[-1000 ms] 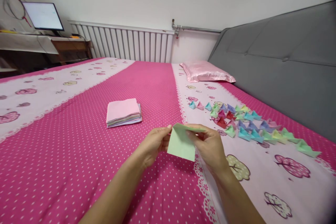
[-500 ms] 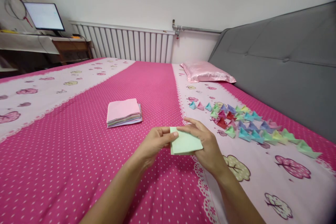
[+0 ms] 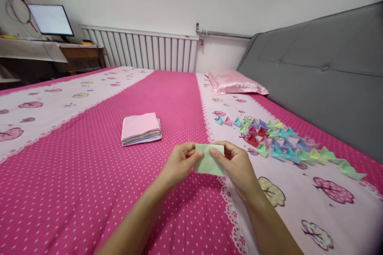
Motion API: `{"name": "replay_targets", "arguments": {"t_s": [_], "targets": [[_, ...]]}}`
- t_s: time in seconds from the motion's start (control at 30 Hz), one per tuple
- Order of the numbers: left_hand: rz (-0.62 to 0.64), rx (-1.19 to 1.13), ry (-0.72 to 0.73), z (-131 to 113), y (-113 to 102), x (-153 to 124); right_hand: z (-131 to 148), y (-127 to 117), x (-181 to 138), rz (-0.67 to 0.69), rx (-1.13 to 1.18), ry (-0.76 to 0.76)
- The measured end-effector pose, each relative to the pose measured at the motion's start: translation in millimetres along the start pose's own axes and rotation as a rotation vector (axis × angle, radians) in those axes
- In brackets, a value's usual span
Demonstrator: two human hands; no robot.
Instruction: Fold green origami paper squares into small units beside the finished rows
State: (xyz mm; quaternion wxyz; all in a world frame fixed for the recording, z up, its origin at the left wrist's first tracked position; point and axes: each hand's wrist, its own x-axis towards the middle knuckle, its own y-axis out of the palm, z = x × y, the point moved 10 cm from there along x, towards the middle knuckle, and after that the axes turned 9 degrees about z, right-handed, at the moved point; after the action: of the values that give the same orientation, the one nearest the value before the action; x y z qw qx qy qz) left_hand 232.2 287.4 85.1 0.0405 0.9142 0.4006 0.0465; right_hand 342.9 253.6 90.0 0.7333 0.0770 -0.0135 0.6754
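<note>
A light green paper sheet [image 3: 207, 161], folded in half, is held above the pink bedspread between both hands. My left hand [image 3: 178, 164] pinches its left edge with thumb and fingers. My right hand [image 3: 236, 165] pinches its upper right edge, thumb on top. A stack of coloured paper squares [image 3: 140, 128], pink on top, lies on the bed to the far left of my hands. Several small folded paper shapes [image 3: 277, 140] in mixed colours lie in rows to the right.
The bed cover [image 3: 74, 167] is pink with white dots and pale printed bands. A pink satin pillow [image 3: 235, 82] lies by the grey padded headboard [image 3: 323, 75]. A radiator [image 3: 143, 50] and a desk with a monitor [image 3: 50, 20] stand behind.
The green sheet, hanging open a second ago, was folded over and is now held as a narrower folded piece with both hands pinching its upper edge.
</note>
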Motion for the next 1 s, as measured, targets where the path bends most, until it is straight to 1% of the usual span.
{"name": "replay_targets", "arguments": {"t_s": [0.1, 0.2, 0.37, 0.5, 0.57, 0.7, 0.77, 0.87, 1.0], "targets": [[0.014, -0.008, 0.005, 1.4, 1.7, 0.4, -1.9, -0.3, -0.4, -0.007, 0.056, -0.012], [-0.005, -0.033, -0.007, 1.7, 1.0, 0.1, -2.9, -1.0, -0.3, -0.027, 0.141, -0.011], [0.089, -0.017, -0.051, 3.3, 12.9, 0.6, -6.7, -5.8, -0.9, -0.103, 0.251, 0.023], [0.098, 0.023, -0.058, 7.1, 11.9, 1.3, -11.1, -11.5, -1.1, -0.150, 0.304, 0.044], [0.072, 0.045, -0.059, 8.5, 7.7, 1.8, -11.6, -13.5, -1.0, -0.158, 0.297, 0.050], [-0.021, 0.096, -0.057, 7.8, -4.1, 2.1, -11.4, -15.2, -0.2, -0.157, 0.275, 0.067], [-0.039, 0.150, -0.036, 4.9, -7.1, 2.3, -11.4, -15.3, 0.6, -0.151, 0.257, 0.073], [-0.019, 0.280, 0.012, -0.6, -6.3, 2.4, -8.2, -16.2, 2.3, -0.135, 0.189, 0.038], [0.046, 0.461, 0.041, -3.5, 0.7, 1.9, -0.9, -17.8, 3.8, -0.097, 0.004, -0.034]]}}
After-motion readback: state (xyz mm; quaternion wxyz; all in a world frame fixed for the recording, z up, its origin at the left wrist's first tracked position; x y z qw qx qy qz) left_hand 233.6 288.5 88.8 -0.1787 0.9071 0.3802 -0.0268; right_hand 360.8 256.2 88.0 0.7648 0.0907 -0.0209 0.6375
